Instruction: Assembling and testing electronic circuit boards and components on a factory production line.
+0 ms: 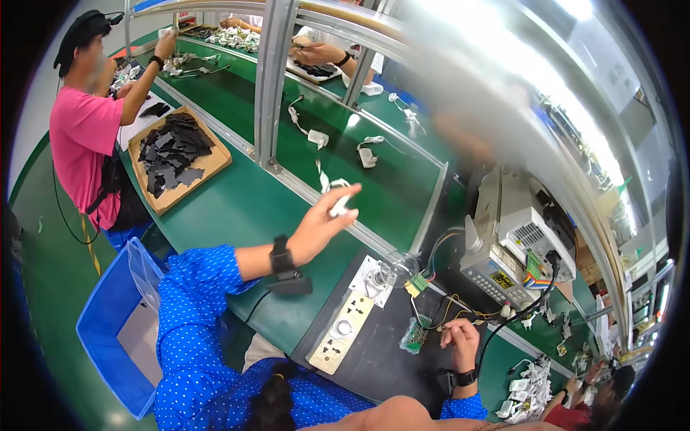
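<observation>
My left hand (pixel 321 228) reaches out over the edge of the green conveyor. Between its thumb and fingers is a white power adapter (pixel 339 207), partly covered by the hand; white cable shows just beyond it. My right hand (pixel 461 340) is low over the black mat (pixel 388 355), its fingers curled inward, and what they may hold is hidden. Close to its left lies a small green circuit board (pixel 415 337). A cream power strip (pixel 342 332) with a round dial-like fitting stands between my two arms.
White adapters (pixel 316 138) with cables lie on the conveyor (pixel 287 165). Grey instruments (pixel 499 269) with wires stand at right, above a pile of white adapters (pixel 528 388). At left are a cardboard tray (pixel 221 159) of black pieces, a blue bin (pixel 108 316) and a co-worker in pink (pixel 83 136).
</observation>
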The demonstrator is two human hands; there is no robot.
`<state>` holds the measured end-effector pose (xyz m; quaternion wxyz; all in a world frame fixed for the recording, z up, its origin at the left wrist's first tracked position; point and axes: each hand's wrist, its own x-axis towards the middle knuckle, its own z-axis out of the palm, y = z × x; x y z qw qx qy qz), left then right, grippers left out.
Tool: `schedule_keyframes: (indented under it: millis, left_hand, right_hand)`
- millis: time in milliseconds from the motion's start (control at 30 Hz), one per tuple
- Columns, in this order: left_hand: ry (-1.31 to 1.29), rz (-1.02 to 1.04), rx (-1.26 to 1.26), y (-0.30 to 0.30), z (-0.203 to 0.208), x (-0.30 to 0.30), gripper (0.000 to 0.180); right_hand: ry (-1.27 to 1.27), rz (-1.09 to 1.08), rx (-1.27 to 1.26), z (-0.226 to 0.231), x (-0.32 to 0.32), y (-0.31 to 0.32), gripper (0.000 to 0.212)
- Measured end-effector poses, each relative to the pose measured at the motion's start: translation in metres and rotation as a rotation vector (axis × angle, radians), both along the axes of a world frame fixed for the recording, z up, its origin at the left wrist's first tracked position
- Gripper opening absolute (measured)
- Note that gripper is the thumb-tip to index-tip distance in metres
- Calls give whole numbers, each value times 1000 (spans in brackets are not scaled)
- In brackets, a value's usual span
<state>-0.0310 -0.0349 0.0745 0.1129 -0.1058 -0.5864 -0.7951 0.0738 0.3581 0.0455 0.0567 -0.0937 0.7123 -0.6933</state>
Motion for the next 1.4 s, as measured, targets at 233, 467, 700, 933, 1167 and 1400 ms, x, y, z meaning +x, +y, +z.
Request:
schedule_keyframes:
  millis: [233, 467, 700, 933, 1167, 1400]
  left_hand:
    - [713, -789, -388, 31, 73, 88, 45]
    - [-26, -1345, -68, 44, 81, 77, 59]
    - [-143, -1083, -479, 10, 32, 44, 59]
    - [243, -1072, -512, 54, 55, 60, 61]
    - [212, -986, -339, 41, 60, 49, 61]
    - [86, -670, -650, 17, -1, 44, 55]
  right_hand:
    - [428, 192, 87, 70, -9, -71, 36]
    - [-606, 541, -491, 49, 42, -96, 60]
    - [-123, 733, -512, 33, 64, -9, 37]
    - [-88, 201, -187, 29, 39, -70, 51]
    - [-514, 1127, 36, 43, 62, -65, 34]
    - [160, 336, -391, 66, 76, 14, 37]
